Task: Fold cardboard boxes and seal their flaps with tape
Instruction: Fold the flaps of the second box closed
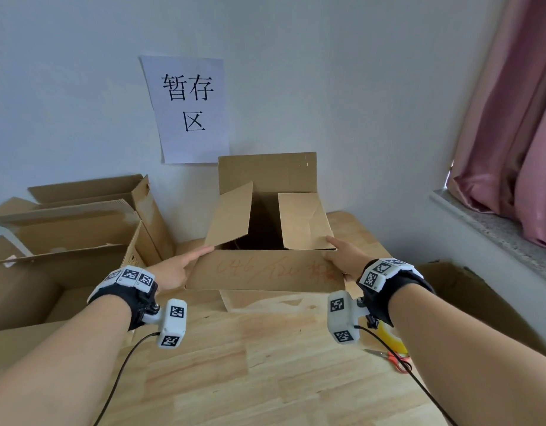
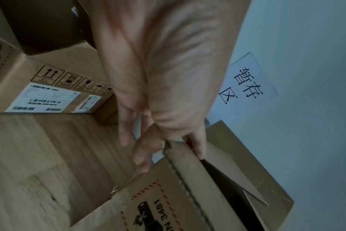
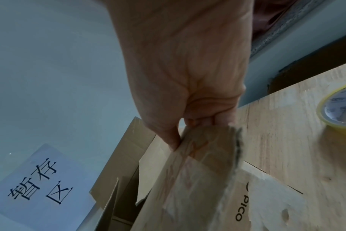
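Note:
An open cardboard box [image 1: 267, 179] stands on the wooden table [image 1: 265, 364], its two side flaps leaning inward and its far flap upright. The near flap [image 1: 262, 272], marked with red writing, slopes toward me. My left hand [image 1: 191, 259] holds that flap's left end, one finger on top and the others underneath, as the left wrist view shows at the flap corner [image 2: 174, 150]. My right hand [image 1: 336, 250] pinches the flap's right end [image 3: 205, 140] between thumb and curled fingers. A yellow tape roll [image 3: 340, 109] lies on the table by my right wrist, half hidden in the head view.
Red-handled scissors [image 1: 394, 359] lie near the table's right edge. Several open and flattened boxes [image 1: 81, 229] crowd the left side. A paper sign [image 1: 188, 109] hangs on the wall behind. Another box [image 1: 468, 290] sits low on the right, below a window sill [image 1: 493, 222].

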### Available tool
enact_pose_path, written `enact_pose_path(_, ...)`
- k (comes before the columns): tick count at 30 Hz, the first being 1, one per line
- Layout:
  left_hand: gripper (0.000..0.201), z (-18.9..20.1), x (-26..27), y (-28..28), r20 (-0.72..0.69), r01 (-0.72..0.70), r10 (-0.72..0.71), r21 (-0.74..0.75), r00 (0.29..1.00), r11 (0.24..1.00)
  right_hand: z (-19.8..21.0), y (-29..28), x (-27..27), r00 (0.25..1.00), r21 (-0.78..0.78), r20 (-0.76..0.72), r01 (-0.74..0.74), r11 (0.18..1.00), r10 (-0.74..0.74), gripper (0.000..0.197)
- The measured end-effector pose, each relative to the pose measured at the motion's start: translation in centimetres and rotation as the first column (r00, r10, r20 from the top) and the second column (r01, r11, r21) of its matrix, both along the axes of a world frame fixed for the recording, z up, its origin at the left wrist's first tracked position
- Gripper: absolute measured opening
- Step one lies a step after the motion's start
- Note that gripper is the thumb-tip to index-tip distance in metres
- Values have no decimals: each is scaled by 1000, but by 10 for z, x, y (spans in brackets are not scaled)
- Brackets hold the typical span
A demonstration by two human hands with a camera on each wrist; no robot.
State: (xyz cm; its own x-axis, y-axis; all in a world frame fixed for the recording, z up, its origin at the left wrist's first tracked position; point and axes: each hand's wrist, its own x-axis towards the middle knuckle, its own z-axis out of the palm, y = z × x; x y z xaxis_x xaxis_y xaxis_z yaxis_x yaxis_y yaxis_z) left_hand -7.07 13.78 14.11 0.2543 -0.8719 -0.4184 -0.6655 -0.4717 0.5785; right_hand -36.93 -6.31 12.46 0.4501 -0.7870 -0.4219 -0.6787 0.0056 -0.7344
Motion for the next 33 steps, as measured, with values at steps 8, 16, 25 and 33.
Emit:
enact_pose_path(8, 75, 3, -4, 6, 0, -41, 41, -82, 999, 996, -3, 0, -5, 993, 107, 101, 47, 993, -57, 53)
enact_pose_path(16, 43, -5, -29, -4, -168, -225, 188, -240, 968, 944, 1, 7, -13, 839, 396, 439, 140, 908, -321, 24)
enact_pose_path(25, 64, -3, -23, -13, -22, -192, 193, -228, 981, 954, 11, 6, -17, 888, 296, 298, 264, 918, -351, 50)
enact_pose_path(33, 82, -5, -27, -30, 47, -372, 393, -242, 918, 896, 2, 0, 0, 815, 332, 338, 366, 870, -472, 73)
